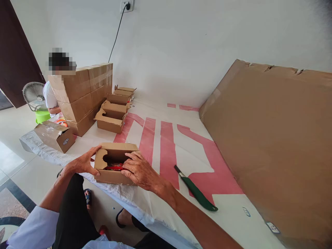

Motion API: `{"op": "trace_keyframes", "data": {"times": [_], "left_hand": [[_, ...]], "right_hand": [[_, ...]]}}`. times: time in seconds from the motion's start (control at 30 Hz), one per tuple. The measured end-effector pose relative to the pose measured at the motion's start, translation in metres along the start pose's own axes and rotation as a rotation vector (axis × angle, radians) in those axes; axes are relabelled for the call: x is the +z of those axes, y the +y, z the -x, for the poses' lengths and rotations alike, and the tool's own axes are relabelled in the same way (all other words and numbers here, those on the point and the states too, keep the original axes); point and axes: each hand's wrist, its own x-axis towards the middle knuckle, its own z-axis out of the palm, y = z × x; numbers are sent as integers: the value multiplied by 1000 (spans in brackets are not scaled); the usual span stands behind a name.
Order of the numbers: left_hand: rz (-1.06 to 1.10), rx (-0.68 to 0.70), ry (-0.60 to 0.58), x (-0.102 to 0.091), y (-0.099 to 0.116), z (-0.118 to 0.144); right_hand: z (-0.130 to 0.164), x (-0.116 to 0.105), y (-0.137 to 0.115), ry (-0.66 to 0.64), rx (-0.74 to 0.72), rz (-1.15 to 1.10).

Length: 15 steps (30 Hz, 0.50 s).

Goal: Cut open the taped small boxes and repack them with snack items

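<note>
A small open cardboard box (116, 178) sits at the near edge of the cloth-covered table, with a round notch in its left end flap. My left hand (84, 162) grips the left end, thumb on the front and fingers at the back corner. My right hand (140, 169) reaches over the right part of the opening, fingers bent inward. Its fingertips and thumb meet a red item (114, 168) lying low in the box; what kind it is cannot be made out. Right of the box lies a long knife-shaped tool in a green sheath (199, 195), with a dark handle.
Several open cardboard boxes (110, 122) stand in a row behind. A closed carton (55, 135) lies at the left edge, beside stacked taped cartons (77, 83). A person (50, 95) sits behind the stack near a fan (33, 97). A big cardboard sheet (272, 138) fills the right.
</note>
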Motion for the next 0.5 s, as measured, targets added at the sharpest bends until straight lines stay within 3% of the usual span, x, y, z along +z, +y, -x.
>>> {"op": "trace_keyframes", "data": {"times": [0.1, 0.3, 0.4, 0.5], "left_hand": [[10, -4, 9, 0, 1, 2], [-5, 8, 31, 6, 4, 4], [4, 25, 38, 9, 4, 5], [22, 36, 48, 11, 4, 6]], "right_hand": [[0, -11, 10, -13, -40, 103], [40, -42, 33, 223, 9, 215], [56, -37, 40, 308, 79, 143], [68, -17, 43, 398, 234, 10]]}}
